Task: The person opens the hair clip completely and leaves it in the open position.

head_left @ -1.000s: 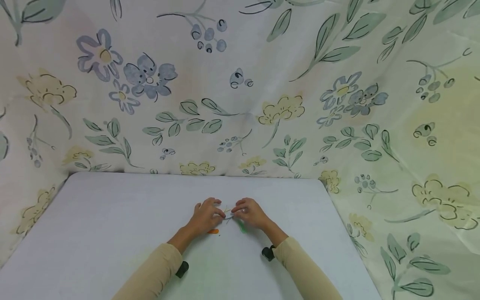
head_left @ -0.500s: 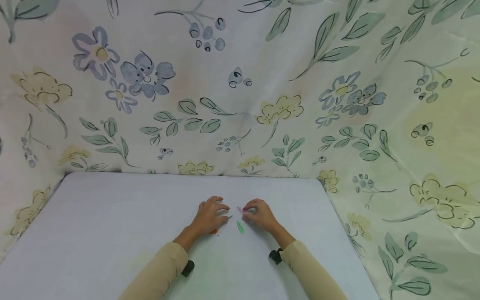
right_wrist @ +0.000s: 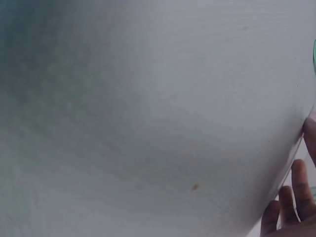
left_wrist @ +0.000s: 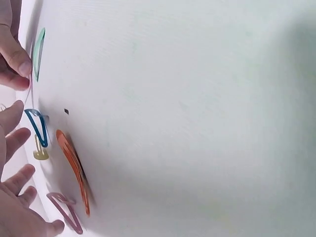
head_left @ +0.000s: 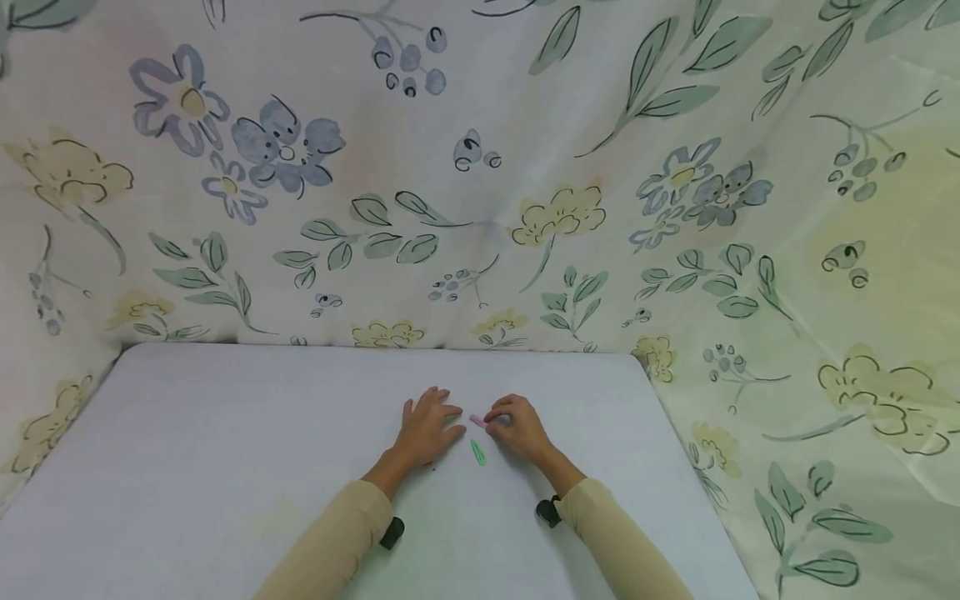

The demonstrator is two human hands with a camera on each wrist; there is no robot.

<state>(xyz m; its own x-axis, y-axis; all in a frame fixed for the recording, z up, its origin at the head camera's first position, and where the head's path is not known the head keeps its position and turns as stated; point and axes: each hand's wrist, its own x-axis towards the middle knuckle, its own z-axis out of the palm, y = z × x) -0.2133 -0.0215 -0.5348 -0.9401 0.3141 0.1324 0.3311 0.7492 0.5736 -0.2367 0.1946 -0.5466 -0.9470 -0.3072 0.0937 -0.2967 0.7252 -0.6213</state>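
My right hand (head_left: 519,429) pinches a pink snap hair clip (head_left: 477,421) between thumb and fingers, low over the table. To its left, my left hand (head_left: 429,429) has its fingers spread and holds nothing that I can see. A green snap clip (head_left: 478,452) lies between the hands, nearer to me. In the left wrist view, a blue clip (left_wrist: 38,129), a yellow clip (left_wrist: 41,152), an orange clip (left_wrist: 74,170) and a mauve clip (left_wrist: 65,213) lie about the left hand. From the head, that hand mostly hides them.
A white table (head_left: 247,433) spreads out on all sides of the hands. Behind it hangs a flowered cloth (head_left: 420,167). A tiny dark speck (left_wrist: 66,111) lies near the orange clip. Each wrist wears a black camera (head_left: 548,512).
The hands, close together over the clips a second ago, have moved apart. The right hand has shifted right with the pink clip. The left fingers have spread, and the hand now covers the orange clip.
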